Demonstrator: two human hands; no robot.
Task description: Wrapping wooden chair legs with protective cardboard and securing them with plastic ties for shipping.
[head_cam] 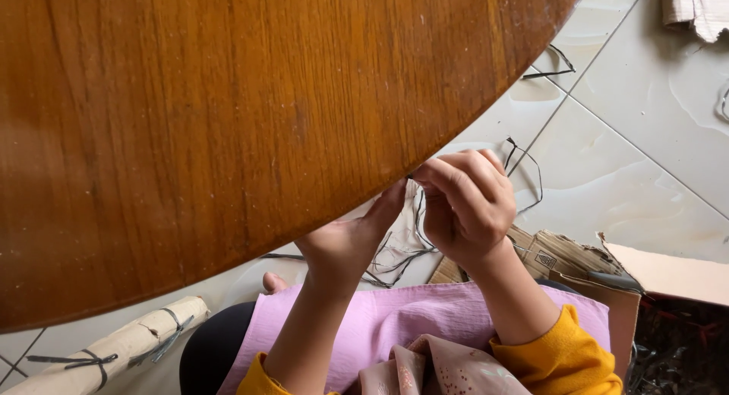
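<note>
- Right hand (467, 209): fingers curled shut, pinching thin dark wire (524, 175) at the desk (228, 121) edge.
- Left hand (353, 239): fingers extended, touching desk edge; grip cannot be determined.
- Wire loops hang above the tiled floor (638, 159).

- A torn brown cardboard box (566, 258) lies on the floor just right of the right hand (465, 206), below wrist level, its flaps bent open and ragged.
- On the box's nearest flap sits a small printed mark (545, 259), dark on the brown (too small to make out).
- A pale, flat cardboard flap (672, 275) juts out further right, well apart from the hand.
- A beige paper-wrapped roll (114, 348), tied round with dark strips, lies low and far left of the left hand (351, 239), under the counter's edge.
</note>
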